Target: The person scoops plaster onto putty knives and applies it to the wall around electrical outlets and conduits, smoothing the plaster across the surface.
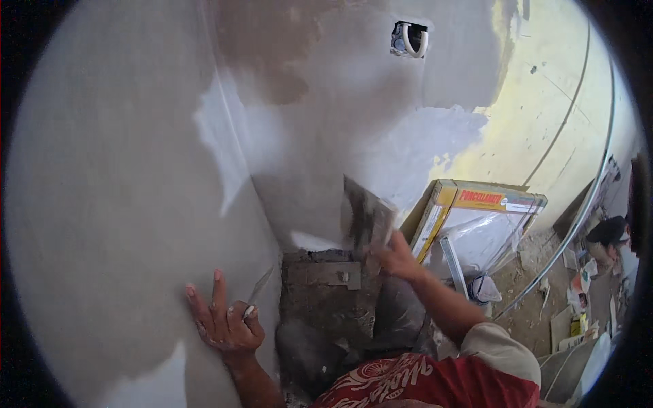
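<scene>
My left hand (228,319) is against the grey plastered wall (115,170) on the left, two fingers extended on it and the others curled round the handle of a narrow putty knife (260,287), whose blade points up and right. My right hand (401,262) grips a wide metal trowel (367,214), slightly blurred, at the lower part of the patchily plastered far wall (306,129), just right of the inside corner. Whether the blade touches that wall I cannot tell.
Tile boxes (490,211) lean against the yellowish wall at right, beside a small bucket (483,289). A recessed box with white tubing (408,39) sits high. A long thin pipe (578,217) crosses the right side. Debris (578,319) litters the floor. Another person (605,238) crouches at far right.
</scene>
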